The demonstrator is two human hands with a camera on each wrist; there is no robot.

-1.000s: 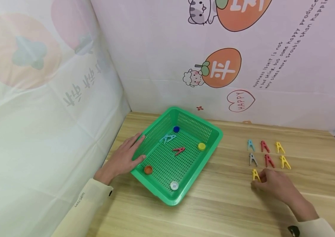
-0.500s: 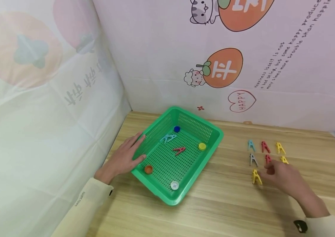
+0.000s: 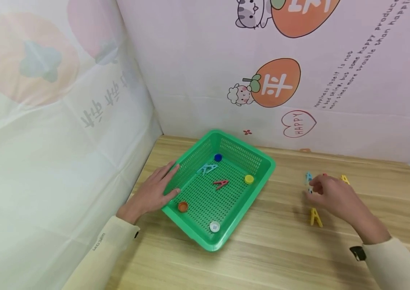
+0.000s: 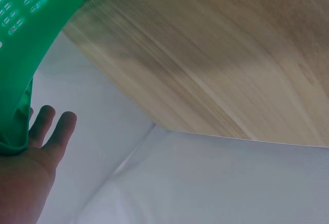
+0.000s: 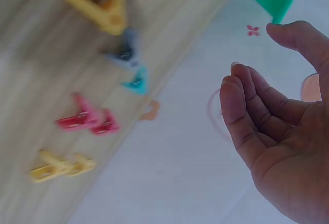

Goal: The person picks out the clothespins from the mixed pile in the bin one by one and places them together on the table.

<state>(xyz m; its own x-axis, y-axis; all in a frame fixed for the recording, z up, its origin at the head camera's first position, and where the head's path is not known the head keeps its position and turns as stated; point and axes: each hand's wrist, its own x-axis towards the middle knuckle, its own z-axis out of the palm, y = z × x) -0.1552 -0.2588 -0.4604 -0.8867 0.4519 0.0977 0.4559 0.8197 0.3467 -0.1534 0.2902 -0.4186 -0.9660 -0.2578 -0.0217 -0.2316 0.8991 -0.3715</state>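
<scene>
1. Touching the green basket (image 3: 241, 155) at its left rim: left hand (image 3: 146, 198), fingers lying extended.
2. Right hand (image 3: 337, 198) is hovering over the clothespins, released: fingers bending loosely, thumb apart, gripping nothing.
3. Yellow clothespin (image 3: 314, 212) is lying nearest the wearer; grey clothespin (image 5: 127, 53), light-blue clothespin (image 5: 136, 83) are lining up beyond it.
4. Two red clothespins (image 5: 88, 118) are sitting alongside on the tabletop (image 3: 270, 249).
5. Basket is containing a red clip (image 3: 221, 184), blue cap (image 3: 218, 157), yellow cap (image 3: 249, 179).

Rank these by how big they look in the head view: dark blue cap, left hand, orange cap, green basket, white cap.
Green basket
Left hand
Orange cap and white cap: look alike, not ranked
Dark blue cap, though it sits farther from the camera
</scene>
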